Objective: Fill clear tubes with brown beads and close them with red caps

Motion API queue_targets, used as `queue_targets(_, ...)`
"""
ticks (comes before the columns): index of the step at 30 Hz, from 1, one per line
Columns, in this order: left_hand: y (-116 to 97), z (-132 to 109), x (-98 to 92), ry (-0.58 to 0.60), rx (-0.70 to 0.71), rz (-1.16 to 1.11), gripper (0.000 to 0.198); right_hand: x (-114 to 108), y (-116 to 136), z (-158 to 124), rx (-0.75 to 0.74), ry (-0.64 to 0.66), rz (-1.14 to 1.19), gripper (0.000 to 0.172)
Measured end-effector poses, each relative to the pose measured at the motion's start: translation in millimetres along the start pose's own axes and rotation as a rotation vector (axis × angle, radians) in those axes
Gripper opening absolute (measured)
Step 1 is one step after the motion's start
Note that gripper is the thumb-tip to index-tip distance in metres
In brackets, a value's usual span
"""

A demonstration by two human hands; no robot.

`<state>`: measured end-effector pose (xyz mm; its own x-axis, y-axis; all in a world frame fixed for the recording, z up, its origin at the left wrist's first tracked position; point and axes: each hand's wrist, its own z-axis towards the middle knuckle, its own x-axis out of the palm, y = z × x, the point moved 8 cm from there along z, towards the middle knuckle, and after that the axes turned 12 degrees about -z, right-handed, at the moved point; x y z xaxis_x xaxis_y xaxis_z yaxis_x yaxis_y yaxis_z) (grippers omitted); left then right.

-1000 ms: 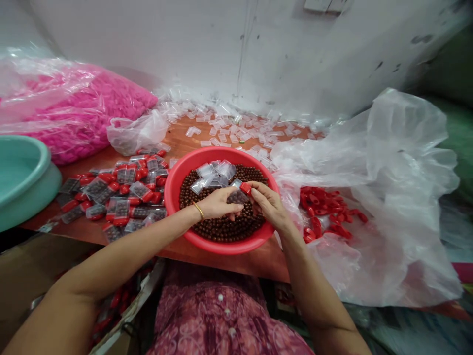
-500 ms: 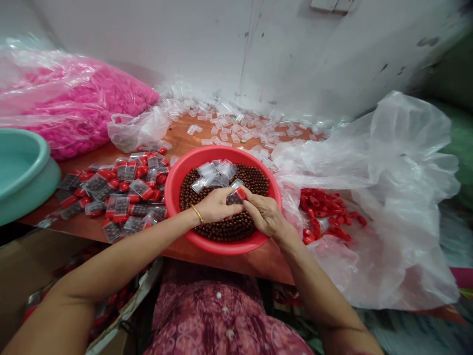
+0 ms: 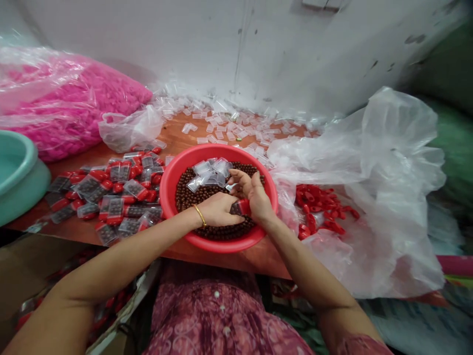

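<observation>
In my left hand [image 3: 217,209] is a small clear plastic box with a red cap [image 3: 239,207], full of dark beads; thumb and fingers close around it. My right hand [image 3: 259,198] rests its palm side against the red-capped end, fingers spread and reaching up over the beads. Both hands are above a red basin [image 3: 170,190]. Brown beads [image 3: 187,197] fill the basin, and a heap of empty clear boxes [image 3: 207,173] lies on them at the back.
Filled red-capped boxes [image 3: 114,199] are piled on the table left of the basin. Red caps [image 3: 320,209] spill from a clear plastic bag [image 3: 391,212] at right. Clear pieces [image 3: 240,125] lie behind. A bag of pink pieces [image 3: 81,98] and a teal basin [image 3: 22,172] stand at left.
My right hand has let its finger grip off the cap and opened, its palm now by the capped end. The box has come slightly lower, still in my left hand.
</observation>
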<state>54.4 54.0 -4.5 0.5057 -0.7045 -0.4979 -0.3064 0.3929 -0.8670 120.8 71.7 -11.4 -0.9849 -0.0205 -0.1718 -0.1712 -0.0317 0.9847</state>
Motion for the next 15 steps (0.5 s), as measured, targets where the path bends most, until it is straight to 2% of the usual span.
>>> queue_targets(3, -1, -1, 4.0, -0.009, -0.012, 0.166, 0.015, 12, -1, -3, 0.005, 0.108, -0.098, 0.079)
queue_targets(7, 2, -5, 12.4, 0.039, -0.085, 0.385, 0.028, 26, -3, -9, 0.01, 0.247, -0.13, 0.084)
queue_targets(9, 3, -8, 15.5, 0.075, -0.1, 0.46, 0.029, 30, -3, -10, 0.022, 0.276, -0.123, 0.08)
queue_targets(12, 4, -8, 12.5, 0.073, -0.107, 0.543, 0.029, 30, 1, -8, 0.063, 0.242, -0.12, 0.062)
queue_targets(13, 3, -6, 9.5, 0.05, -0.103, 0.561, 0.028, 27, 4, -6, 0.072, 0.2, -0.112, 0.059)
queue_targets(15, -3, -1, 2.8, -0.017, -0.069, 0.56, 0.026, 14, 12, -3, 0.054, 0.061, -0.078, 0.063)
